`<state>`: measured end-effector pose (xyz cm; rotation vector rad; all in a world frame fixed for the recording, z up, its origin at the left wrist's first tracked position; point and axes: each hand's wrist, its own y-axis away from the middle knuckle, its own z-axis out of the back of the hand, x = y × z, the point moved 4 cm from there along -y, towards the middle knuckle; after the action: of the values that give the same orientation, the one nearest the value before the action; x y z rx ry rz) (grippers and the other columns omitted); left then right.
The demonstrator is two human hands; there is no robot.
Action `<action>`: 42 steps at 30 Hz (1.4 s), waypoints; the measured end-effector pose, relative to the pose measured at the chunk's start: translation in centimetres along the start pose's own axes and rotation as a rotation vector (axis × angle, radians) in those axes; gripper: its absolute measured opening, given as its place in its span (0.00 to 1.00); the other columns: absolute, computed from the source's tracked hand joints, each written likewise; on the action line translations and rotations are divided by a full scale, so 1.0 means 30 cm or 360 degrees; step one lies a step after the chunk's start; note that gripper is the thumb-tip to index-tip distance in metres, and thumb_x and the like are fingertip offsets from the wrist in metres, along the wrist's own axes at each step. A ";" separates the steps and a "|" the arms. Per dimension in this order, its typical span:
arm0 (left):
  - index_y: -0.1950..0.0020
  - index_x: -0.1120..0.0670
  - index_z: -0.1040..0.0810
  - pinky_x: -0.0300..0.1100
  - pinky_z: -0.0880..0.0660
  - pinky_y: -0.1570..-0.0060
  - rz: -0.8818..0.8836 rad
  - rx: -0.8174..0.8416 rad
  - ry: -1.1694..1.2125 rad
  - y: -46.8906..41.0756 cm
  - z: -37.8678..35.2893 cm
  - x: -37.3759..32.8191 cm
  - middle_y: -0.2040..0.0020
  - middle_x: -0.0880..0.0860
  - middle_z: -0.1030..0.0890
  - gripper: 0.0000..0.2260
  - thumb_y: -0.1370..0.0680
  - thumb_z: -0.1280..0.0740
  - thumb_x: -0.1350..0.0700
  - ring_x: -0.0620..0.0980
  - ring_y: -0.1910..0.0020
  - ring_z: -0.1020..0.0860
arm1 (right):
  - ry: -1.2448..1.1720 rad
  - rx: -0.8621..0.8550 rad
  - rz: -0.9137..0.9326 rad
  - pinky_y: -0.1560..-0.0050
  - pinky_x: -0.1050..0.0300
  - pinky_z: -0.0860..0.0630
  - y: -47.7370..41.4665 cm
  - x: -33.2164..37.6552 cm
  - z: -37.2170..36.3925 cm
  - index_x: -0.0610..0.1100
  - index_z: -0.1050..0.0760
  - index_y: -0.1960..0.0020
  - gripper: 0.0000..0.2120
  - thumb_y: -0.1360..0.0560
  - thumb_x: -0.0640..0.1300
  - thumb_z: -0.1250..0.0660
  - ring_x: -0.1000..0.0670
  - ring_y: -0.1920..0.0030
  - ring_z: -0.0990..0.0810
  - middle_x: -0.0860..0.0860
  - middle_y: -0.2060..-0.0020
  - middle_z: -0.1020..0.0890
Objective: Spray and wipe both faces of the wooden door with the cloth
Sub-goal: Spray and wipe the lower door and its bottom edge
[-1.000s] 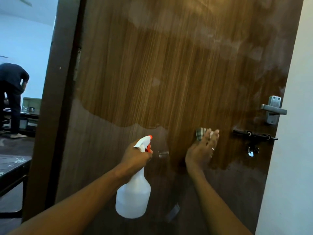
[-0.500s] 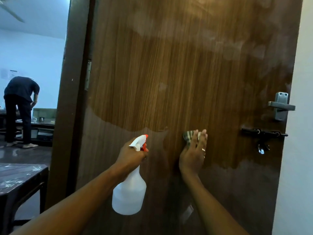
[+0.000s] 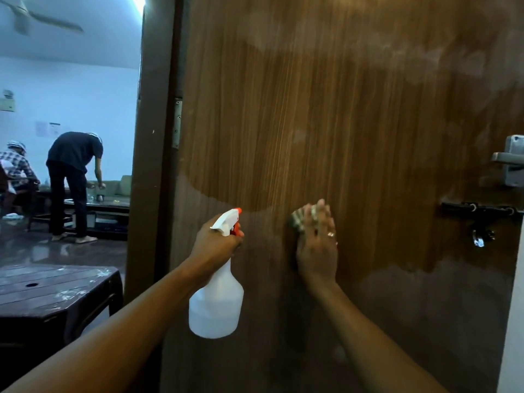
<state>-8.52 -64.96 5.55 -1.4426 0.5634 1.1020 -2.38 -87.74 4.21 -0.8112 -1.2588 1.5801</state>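
My flat right hand point(image 3: 316, 245) had swept the cloth point(image 3: 297, 219) toward 9 o'clock across the door point(image 3: 326, 123); my left hand point(image 3: 215, 245) gripped the spray bottle point(image 3: 217, 302). Lower face probably unwiped.

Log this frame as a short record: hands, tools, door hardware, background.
left hand: grips spray bottle at the neck, nozzle toward the door
right hand: flat, presses cloth on the door
door: brown band mid-height, hazy above and below
hardware: hinge left; handle and black bolt right
background: person bending in the room beyond
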 end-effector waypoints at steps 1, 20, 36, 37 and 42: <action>0.34 0.54 0.29 0.34 0.25 0.59 0.0001 -0.0007 -0.0022 -0.001 0.011 0.003 0.43 0.55 0.21 0.20 0.26 0.31 0.60 0.52 0.48 0.22 | -0.0019 -0.0035 -0.0154 0.30 0.36 0.34 -0.036 0.006 0.009 0.44 0.43 0.21 0.28 0.20 0.42 0.41 0.39 0.23 0.44 0.42 0.22 0.44; 0.35 0.52 0.28 0.40 0.24 0.53 0.0027 -0.0133 -0.0079 -0.012 0.208 0.050 0.44 0.55 0.21 0.20 0.25 0.32 0.61 0.54 0.47 0.22 | -0.0095 -0.0100 0.0161 0.26 0.39 0.39 -0.082 0.286 -0.094 0.37 0.37 0.24 0.24 0.19 0.41 0.46 0.36 0.24 0.41 0.38 0.24 0.39; 0.35 0.47 0.28 0.42 0.22 0.57 0.0020 -0.0195 -0.0045 0.008 0.412 0.090 0.52 0.57 0.20 0.26 0.29 0.34 0.68 0.55 0.50 0.21 | -0.0093 -0.0006 0.0526 0.28 0.42 0.38 -0.209 0.590 -0.179 0.42 0.37 0.23 0.24 0.20 0.40 0.42 0.39 0.24 0.40 0.43 0.23 0.39; 0.35 0.47 0.27 0.41 0.22 0.57 0.0019 -0.0202 -0.0036 0.007 0.418 0.088 0.52 0.57 0.20 0.26 0.29 0.34 0.68 0.55 0.49 0.21 | -0.0132 -0.0031 0.0489 0.27 0.43 0.39 -0.269 0.645 -0.168 0.41 0.36 0.24 0.24 0.20 0.41 0.42 0.39 0.24 0.39 0.43 0.23 0.38; 0.47 0.43 0.25 0.45 0.22 0.56 -0.0018 -0.0238 -0.0021 0.011 0.435 0.064 0.53 0.56 0.20 0.20 0.28 0.34 0.67 0.53 0.51 0.21 | -0.0194 0.0154 0.0913 0.25 0.41 0.39 -0.262 0.836 -0.272 0.42 0.37 0.23 0.26 0.21 0.36 0.42 0.39 0.23 0.42 0.44 0.22 0.40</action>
<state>-11.92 -52.22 5.31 -1.5641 0.4713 1.1640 -1.84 -61.06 10.97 -1.0904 -1.0737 2.1547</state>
